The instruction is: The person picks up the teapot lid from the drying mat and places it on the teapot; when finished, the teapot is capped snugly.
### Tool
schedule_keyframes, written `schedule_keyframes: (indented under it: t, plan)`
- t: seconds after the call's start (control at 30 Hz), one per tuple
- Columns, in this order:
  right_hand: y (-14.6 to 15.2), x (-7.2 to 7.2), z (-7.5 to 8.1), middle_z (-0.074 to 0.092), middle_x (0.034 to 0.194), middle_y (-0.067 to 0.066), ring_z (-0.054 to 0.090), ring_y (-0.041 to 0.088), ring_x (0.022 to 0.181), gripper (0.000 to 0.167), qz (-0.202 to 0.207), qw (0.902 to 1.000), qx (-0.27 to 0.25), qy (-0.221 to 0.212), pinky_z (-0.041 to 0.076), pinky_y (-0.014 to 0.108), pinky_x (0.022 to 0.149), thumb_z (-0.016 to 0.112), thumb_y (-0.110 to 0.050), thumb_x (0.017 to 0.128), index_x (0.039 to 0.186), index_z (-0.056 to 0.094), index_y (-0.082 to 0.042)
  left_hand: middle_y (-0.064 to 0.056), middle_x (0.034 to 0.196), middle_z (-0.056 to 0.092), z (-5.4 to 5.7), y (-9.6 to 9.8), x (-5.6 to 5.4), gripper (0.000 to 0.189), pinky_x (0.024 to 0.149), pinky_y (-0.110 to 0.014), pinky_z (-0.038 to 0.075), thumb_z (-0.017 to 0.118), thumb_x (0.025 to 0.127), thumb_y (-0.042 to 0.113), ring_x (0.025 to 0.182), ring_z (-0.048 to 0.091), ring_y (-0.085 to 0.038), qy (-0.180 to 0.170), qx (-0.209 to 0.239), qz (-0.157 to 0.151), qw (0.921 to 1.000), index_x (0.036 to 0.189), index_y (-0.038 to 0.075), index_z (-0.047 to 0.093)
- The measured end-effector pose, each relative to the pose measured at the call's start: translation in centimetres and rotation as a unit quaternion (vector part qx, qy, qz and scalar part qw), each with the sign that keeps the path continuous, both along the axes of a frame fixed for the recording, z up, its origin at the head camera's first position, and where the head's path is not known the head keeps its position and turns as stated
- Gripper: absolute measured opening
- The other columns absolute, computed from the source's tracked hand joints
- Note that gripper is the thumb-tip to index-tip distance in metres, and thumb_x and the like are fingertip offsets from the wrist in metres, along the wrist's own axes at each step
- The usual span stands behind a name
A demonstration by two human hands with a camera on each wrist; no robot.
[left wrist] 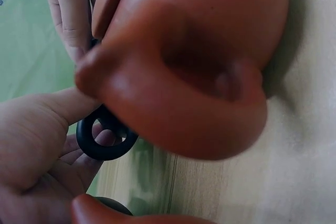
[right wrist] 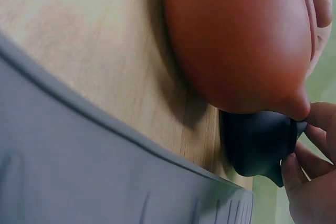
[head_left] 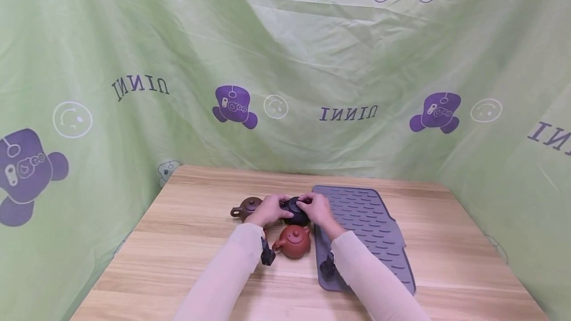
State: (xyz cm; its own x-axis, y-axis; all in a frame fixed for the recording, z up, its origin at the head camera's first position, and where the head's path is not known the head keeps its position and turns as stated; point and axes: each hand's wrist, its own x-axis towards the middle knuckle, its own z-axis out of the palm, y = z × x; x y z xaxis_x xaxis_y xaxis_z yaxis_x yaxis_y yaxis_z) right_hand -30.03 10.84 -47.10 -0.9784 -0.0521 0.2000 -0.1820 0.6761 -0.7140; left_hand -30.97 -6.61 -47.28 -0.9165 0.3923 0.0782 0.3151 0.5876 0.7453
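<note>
A black teapot stands between both hands in the head view. My left hand grips it at the handle side, thumb and fingers about its ring-shaped handle in the left wrist view. From the other side my right hand pinches the black lid at the top, its fingertips bent at the lid's edge in the right wrist view. A red teapot with its lid on sits nearer the body, between the forearms. Its handle covers part of the left wrist view.
A brown teapot stands left of the left hand, partly covered by it. Behind the left wrist shows a bit of another reddish thing. A grey ridged mat lies at the right on the wooden table. Green printed cloth hangs round the table.
</note>
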Motion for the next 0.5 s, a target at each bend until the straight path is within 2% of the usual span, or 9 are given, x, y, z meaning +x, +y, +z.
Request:
schedule_keyframes:
  t: [0.2, 0.33, 0.5]
  plan:
    - [0.1, -0.1, -0.1, 0.07, 0.094, 0.007, 0.063, 0.027, 0.092, 0.012, 0.001, 1.0, -0.002, 0.003, 0.05, 0.042, 0.083, 0.075, -0.018, 0.086, 0.094, 0.074, -0.009, -0.012, 0.109, 0.068, 0.0, 0.1, -0.3, 0.042, 0.087, -0.037, 0.049, 0.081, 0.08, 0.011, 0.096, 0.061, -0.022, 0.004, -0.011, -0.004, 0.9999, 0.119, 0.005, 0.067]
    - [0.6, 0.2, 0.1, 0.07, 0.093, 0.009, 0.064, 0.027, 0.09, 0.015, 0.008, 0.9996, -0.02, 0.02, 0.051, 0.043, 0.082, 0.076, -0.015, 0.085, 0.097, 0.074, -0.006, -0.016, 0.114, 0.066, 0.0, -0.1, -0.3, 0.047, 0.091, -0.041, 0.048, 0.079, 0.083, 0.016, 0.103, 0.061, -0.026, 0.003, -0.032, -0.005, 0.9995, 0.125, 0.003, 0.063]
    - [2.6, 1.1, 1.1, 0.07, 0.101, 0.015, 0.064, 0.03, 0.093, 0.02, 0.002, 0.9993, -0.02, 0.033, 0.052, 0.045, 0.083, 0.074, -0.014, 0.086, 0.103, 0.073, -0.004, -0.025, 0.125, 0.059, 1.4, -1.4, 0.3, 0.058, 0.096, -0.048, 0.046, 0.074, 0.089, 0.025, 0.114, 0.057, -0.036, 0.008, -0.045, 0.003, 0.999, 0.136, -0.001, 0.054]
